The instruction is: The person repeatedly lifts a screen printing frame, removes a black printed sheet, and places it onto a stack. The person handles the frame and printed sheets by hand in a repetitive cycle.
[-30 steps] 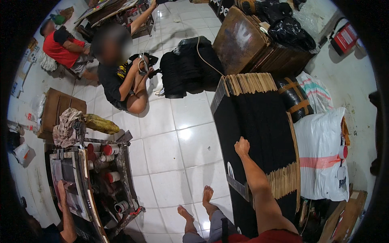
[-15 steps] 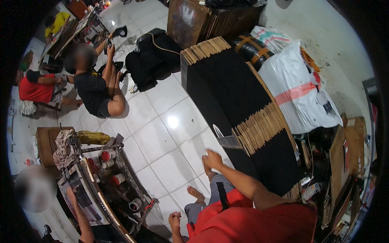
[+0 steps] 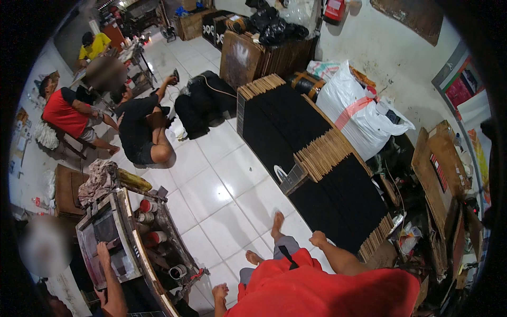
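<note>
My left hand (image 3: 220, 290) hangs low beside my red shirt (image 3: 327, 293), over the white tiled floor, its fingers loosely curled and nothing visible in them. My right hand (image 3: 318, 239) is closed with no object showing. It is nearest to the long stack of thin brown boards (image 3: 326, 153) covered with black cloth (image 3: 338, 203), which stands just beyond it; from this angle I cannot tell whether they touch. A grey plate-like piece (image 3: 293, 178) leans at the stack's near side, next to a gap between its two sections.
At lower left, a co-worker's hand (image 3: 103, 254) grips a tool on a framed screen (image 3: 113, 232). Paint tins (image 3: 178, 271) sit on a rack under it. Two people sit farther left near a black cloth pile (image 3: 198, 108). White sacks (image 3: 346, 113) and cardboard (image 3: 438, 169) line the right side.
My view has lifted, showing more of the far room. My right hand has dropped back and to the right, closer to my body. The co-worker at the screen now shows a tool in hand.
</note>
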`<state>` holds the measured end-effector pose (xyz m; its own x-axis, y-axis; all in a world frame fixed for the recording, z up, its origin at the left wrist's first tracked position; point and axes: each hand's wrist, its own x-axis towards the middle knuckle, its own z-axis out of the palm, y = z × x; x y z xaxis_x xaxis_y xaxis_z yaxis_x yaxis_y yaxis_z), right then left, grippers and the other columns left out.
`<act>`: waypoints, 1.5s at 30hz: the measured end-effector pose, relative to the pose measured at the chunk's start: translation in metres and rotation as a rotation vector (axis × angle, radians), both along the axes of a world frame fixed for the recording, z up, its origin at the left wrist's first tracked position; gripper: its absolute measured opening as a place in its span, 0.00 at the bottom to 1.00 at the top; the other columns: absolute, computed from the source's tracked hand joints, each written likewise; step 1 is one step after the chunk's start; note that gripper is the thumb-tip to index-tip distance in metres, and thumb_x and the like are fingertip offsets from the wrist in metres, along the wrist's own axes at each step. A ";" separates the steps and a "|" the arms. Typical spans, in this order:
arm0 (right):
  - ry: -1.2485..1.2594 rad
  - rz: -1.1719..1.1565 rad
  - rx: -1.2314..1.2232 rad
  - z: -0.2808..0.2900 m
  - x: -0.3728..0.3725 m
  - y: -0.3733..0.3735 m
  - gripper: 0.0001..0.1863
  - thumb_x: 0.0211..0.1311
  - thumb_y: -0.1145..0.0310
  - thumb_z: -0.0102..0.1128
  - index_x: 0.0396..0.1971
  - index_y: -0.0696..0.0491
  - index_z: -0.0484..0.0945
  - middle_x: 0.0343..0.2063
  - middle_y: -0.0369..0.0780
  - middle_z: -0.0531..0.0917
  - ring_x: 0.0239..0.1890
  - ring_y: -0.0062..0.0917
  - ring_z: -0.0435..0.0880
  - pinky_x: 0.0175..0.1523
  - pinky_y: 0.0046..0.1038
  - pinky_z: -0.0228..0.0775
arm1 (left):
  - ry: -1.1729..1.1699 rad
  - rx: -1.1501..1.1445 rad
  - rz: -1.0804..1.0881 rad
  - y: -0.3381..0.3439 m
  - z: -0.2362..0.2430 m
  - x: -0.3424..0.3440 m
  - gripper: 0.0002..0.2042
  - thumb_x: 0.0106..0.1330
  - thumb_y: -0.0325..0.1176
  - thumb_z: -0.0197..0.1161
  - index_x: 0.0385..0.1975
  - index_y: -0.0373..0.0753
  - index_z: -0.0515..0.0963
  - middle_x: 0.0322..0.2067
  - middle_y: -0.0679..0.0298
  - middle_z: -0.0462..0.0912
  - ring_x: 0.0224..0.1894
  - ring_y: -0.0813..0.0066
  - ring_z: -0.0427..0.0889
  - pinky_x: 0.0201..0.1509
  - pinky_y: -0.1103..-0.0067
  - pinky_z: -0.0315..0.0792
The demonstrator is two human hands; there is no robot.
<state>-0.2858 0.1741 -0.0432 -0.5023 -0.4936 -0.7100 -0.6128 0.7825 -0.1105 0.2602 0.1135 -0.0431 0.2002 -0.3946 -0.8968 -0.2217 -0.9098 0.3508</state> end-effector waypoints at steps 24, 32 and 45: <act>-0.414 -0.027 -0.062 -0.015 -0.009 0.006 0.09 0.50 0.71 0.61 0.31 0.60 0.79 0.24 0.41 0.80 0.22 0.25 0.79 0.22 0.27 0.69 | -0.009 -0.060 0.375 0.155 0.032 -0.057 0.09 0.54 0.35 0.64 0.28 0.36 0.77 0.23 0.60 0.80 0.25 0.70 0.78 0.27 0.76 0.68; -0.320 0.084 0.005 0.011 0.023 0.024 0.12 0.52 0.64 0.57 0.21 0.58 0.80 0.18 0.42 0.80 0.18 0.25 0.78 0.20 0.30 0.69 | -0.051 -0.149 0.708 0.173 0.032 0.038 0.06 0.56 0.32 0.62 0.22 0.38 0.75 0.17 0.64 0.75 0.15 0.77 0.72 0.13 0.82 0.60; -0.590 -0.244 -0.207 0.009 0.166 -0.085 0.11 0.51 0.76 0.56 0.36 0.58 0.75 0.28 0.42 0.80 0.26 0.28 0.80 0.27 0.27 0.73 | -0.103 -0.388 1.435 0.095 0.055 0.245 0.15 0.53 0.41 0.60 0.36 0.40 0.73 0.39 0.64 0.71 0.50 0.69 0.67 0.51 0.70 0.59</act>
